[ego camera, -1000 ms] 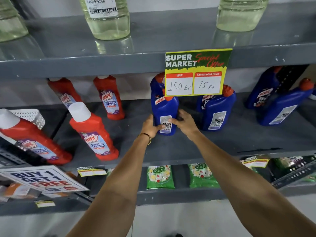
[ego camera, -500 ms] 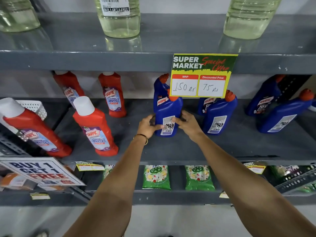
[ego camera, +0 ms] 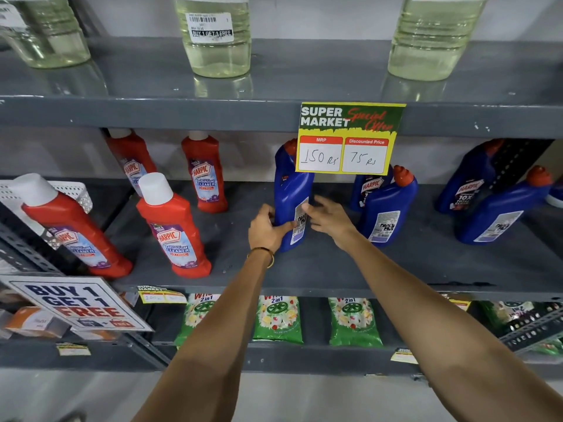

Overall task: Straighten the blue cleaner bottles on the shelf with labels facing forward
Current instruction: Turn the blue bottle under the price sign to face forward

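A blue cleaner bottle (ego camera: 291, 187) with a red cap stands upright at the middle of the grey shelf (ego camera: 396, 269). Its side is turned towards me and its white back label points right. My left hand (ego camera: 264, 228) grips its lower left side, and my right hand (ego camera: 327, 216) holds its right side at the label. To the right, another blue bottle (ego camera: 388, 208) shows its back label, with one (ego camera: 368, 187) behind it showing the Harpic front. Further right, a blue bottle (ego camera: 467, 184) shows its front label and a leaning one (ego camera: 499, 213) shows its back label.
A yellow price sign (ego camera: 350, 138) hangs from the shelf above and hides the held bottle's top right. Several red Harpic bottles (ego camera: 176, 226) stand to the left. Clear oil bottles (ego camera: 213, 38) sit on the top shelf, green packets (ego camera: 278, 319) below. A "Buy 1 Get 1 Free" sign (ego camera: 76, 303) is at lower left.
The held blue bottle has been twisted between both hands: its white back label faced me before and now points right. The view has drawn closer to the shelf.
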Action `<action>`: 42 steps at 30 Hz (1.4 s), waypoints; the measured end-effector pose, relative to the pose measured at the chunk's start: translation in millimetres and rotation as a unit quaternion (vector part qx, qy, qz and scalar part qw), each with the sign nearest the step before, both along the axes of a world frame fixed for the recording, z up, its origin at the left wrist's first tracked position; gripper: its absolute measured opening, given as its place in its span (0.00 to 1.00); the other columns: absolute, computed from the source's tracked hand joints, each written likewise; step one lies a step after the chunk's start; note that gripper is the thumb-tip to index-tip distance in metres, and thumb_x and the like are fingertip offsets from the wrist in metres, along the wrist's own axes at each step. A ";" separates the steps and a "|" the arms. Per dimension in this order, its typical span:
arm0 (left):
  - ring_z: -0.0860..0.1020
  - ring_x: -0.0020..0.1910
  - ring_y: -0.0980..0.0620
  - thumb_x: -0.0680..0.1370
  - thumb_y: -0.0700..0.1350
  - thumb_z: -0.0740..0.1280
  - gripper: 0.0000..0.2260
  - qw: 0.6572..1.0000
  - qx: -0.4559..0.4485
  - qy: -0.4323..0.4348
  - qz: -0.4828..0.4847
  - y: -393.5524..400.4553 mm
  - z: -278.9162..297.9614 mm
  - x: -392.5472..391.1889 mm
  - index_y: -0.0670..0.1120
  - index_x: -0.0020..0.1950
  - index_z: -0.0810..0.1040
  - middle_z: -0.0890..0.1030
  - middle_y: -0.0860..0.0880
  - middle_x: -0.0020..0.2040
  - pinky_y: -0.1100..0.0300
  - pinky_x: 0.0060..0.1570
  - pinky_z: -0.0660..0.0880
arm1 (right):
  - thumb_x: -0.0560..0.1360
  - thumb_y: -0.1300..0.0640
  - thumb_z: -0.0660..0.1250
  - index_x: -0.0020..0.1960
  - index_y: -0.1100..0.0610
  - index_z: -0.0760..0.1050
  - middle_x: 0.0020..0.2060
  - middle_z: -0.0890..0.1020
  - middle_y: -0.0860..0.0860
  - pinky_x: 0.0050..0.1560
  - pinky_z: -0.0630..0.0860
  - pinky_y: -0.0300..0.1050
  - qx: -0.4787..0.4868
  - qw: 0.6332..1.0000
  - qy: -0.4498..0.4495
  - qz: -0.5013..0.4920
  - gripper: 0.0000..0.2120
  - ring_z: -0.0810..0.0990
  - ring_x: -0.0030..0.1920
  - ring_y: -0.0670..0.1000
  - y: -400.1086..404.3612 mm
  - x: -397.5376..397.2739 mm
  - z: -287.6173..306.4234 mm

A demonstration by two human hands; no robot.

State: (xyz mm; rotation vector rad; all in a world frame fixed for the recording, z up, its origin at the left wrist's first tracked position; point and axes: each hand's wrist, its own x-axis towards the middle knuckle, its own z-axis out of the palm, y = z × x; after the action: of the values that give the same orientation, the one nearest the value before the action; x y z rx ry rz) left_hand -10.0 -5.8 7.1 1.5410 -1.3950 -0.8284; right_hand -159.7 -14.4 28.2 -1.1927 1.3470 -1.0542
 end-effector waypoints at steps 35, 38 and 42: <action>0.78 0.55 0.49 0.70 0.39 0.72 0.24 0.951 0.165 0.164 -0.205 -12.3 -5.9 26.2 0.44 0.65 0.70 0.76 0.42 0.62 0.65 0.42 0.79 | 0.72 0.62 0.68 0.52 0.49 0.79 0.47 0.84 0.50 0.52 0.81 0.47 -0.035 0.992 -0.095 0.082 0.12 0.83 0.49 0.49 2.3 -14.1 5.0; 0.78 0.56 0.45 0.69 0.37 0.73 0.23 0.967 0.133 0.142 -0.163 -10.0 -11.7 22.8 0.42 0.62 0.72 0.78 0.40 0.60 0.54 0.49 0.80 | 0.72 0.63 0.68 0.55 0.49 0.77 0.49 0.83 0.50 0.52 0.80 0.45 -0.041 0.991 -0.084 0.092 0.15 0.82 0.51 0.48 0.4 -16.8 5.4; 0.78 0.52 0.45 0.66 0.38 0.76 0.23 0.989 0.074 0.079 -0.096 -5.6 -20.0 17.0 0.40 0.57 0.72 0.79 0.39 0.57 0.48 0.54 0.77 | 0.71 0.66 0.68 0.59 0.49 0.76 0.52 0.83 0.49 0.51 0.80 0.41 -0.048 0.991 -0.068 0.100 0.20 0.82 0.53 0.47 -0.9 -18.2 4.9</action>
State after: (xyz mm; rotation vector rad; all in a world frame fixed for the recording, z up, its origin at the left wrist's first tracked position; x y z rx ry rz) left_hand 7.0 -11.4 -12.8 1.4302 -1.4065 -1.1687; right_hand -177.9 -15.3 33.0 -1.2748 1.0582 -1.0452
